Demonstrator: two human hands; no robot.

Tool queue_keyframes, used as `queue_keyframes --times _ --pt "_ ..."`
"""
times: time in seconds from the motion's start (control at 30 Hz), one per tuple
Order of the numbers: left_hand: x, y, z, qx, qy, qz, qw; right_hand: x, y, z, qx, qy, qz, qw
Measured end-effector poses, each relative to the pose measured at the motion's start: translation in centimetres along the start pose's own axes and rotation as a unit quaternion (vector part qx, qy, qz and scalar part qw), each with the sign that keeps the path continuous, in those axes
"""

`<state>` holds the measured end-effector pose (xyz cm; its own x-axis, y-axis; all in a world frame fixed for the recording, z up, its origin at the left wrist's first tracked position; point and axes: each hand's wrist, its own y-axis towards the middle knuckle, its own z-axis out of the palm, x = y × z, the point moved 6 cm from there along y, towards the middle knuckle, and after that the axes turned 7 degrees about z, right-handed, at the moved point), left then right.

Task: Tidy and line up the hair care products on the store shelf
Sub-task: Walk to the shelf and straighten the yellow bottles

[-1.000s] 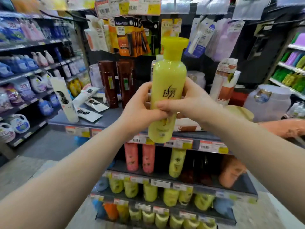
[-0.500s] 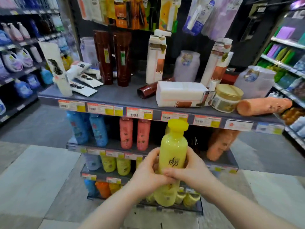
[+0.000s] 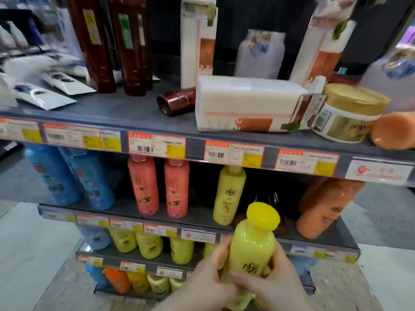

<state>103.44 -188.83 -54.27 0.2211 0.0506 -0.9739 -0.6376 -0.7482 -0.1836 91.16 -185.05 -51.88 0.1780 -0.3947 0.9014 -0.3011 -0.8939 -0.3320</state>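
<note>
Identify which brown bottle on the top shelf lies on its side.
The brown bottle beside the flat white box; the two upright brown bottles stand further left.

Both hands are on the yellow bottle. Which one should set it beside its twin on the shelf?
Right, probably. The right hand grips the held bottle on the side away from the standing bottle; the left hand sits just below that one and might knock it.
</note>
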Motion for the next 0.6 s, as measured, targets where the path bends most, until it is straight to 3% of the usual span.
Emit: queue_keyframes --times 0.1,0.23,0.6 --pt "2.1 3.3 -2.3 -0.091 -0.014 0.022 0.995 -0.4 1.8 -0.7 -0.019 0.007 -0.012 1.000" --pt "1.9 7.8 -6.0 -0.241 0.047 0.064 0.967 -0.5 3.8 -1.4 -0.019 0.004 -0.020 1.000" --pt "1.4 15.0 -6.1 -0.212 0.082 0.076 0.971 1.5 7.4 -1.1 -0.013 -0.038 -0.091 0.995"
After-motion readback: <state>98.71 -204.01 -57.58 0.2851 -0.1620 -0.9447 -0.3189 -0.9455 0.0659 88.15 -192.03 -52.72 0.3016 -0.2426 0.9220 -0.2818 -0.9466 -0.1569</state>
